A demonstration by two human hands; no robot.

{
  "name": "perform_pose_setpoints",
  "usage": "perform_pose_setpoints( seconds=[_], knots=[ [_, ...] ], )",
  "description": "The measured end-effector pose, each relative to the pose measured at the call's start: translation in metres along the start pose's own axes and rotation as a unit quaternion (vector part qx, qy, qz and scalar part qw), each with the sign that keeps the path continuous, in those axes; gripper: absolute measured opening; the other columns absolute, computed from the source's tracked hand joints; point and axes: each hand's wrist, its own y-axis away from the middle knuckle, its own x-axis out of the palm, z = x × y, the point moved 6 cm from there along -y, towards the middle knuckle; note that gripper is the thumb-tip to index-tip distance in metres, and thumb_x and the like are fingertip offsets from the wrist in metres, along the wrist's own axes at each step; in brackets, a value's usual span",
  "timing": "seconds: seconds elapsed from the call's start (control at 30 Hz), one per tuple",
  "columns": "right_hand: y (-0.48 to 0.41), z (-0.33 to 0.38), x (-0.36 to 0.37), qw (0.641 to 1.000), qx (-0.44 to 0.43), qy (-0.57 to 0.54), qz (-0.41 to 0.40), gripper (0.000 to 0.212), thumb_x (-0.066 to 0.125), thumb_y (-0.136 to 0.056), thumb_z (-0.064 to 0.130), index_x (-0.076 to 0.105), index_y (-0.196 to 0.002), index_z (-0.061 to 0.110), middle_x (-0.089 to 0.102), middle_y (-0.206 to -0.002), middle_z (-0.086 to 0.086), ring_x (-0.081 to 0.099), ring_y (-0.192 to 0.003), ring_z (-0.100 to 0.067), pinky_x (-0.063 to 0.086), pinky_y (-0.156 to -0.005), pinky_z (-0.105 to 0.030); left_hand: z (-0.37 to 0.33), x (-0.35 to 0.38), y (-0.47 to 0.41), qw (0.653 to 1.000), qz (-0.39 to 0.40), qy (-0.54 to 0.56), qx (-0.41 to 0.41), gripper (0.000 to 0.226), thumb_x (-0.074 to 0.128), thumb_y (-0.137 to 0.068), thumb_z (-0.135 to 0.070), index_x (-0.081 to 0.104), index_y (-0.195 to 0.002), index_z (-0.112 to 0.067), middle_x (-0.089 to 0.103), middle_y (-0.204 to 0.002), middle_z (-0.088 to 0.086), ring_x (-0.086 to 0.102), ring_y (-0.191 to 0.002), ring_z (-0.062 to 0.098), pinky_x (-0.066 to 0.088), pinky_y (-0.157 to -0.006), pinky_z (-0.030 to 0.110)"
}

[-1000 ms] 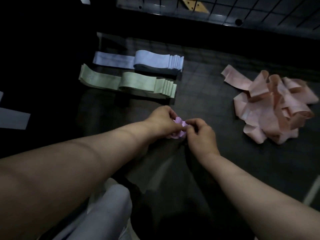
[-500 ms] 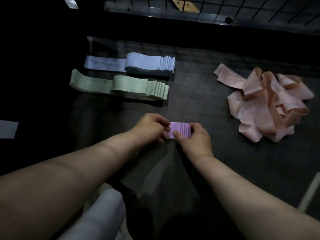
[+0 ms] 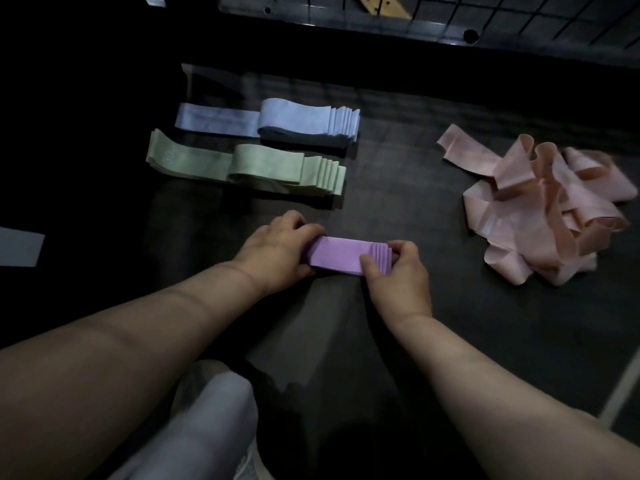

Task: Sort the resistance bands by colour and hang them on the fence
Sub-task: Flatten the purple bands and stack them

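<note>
A stack of purple bands (image 3: 341, 254) lies flat on the dark floor between my hands. My left hand (image 3: 277, 249) grips its left end with curled fingers. My right hand (image 3: 398, 271) pinches the fanned right end between thumb and fingers. Beyond them lie a tidy stack of green bands (image 3: 263, 168) and, farther back, a stack of blue bands (image 3: 294, 121). A tangled heap of pink bands (image 3: 540, 213) sits to the right. The wire fence (image 3: 519, 15) runs along the top edge.
A pale sheet (image 3: 19, 245) lies at the far left edge. My knee in light trousers (image 3: 207, 420) is at the bottom centre. A pale line (image 3: 620, 389) marks the floor at the lower right.
The purple bands went from a bunched wad between my hands to a flat stretched stack; my hands moved apart along it, and the view shifted slightly.
</note>
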Motion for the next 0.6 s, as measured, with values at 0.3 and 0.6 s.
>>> perform_pose_setpoints(
  seconds=[0.3,0.6],
  knots=[
    [-0.004,0.000,-0.003,1.000,0.022,0.010,-0.014,0.047,0.073,-0.086,0.031,0.049,-0.124,0.020,0.060,-0.121,-0.002,0.059,-0.111,-0.023,0.047,-0.093,-0.034,0.003,0.006,0.000,1.000,0.020,0.013,-0.005,0.071,0.077,-0.077,-0.045,0.044,-0.140,-0.037,0.040,-0.129,-0.003,0.046,-0.121,0.019,0.043,-0.102,0.035],
    [-0.010,-0.006,0.001,1.000,-0.008,0.005,0.002,0.030,0.070,-0.088,0.027,0.056,-0.114,0.020,0.063,-0.110,-0.003,0.061,-0.100,-0.021,0.050,-0.091,-0.033,0.011,0.003,-0.011,0.988,0.047,0.127,-0.073,0.019,0.060,-0.092,-0.039,0.057,-0.106,-0.028,0.042,-0.117,-0.003,0.050,-0.116,0.019,0.040,-0.106,0.033]
  ],
)
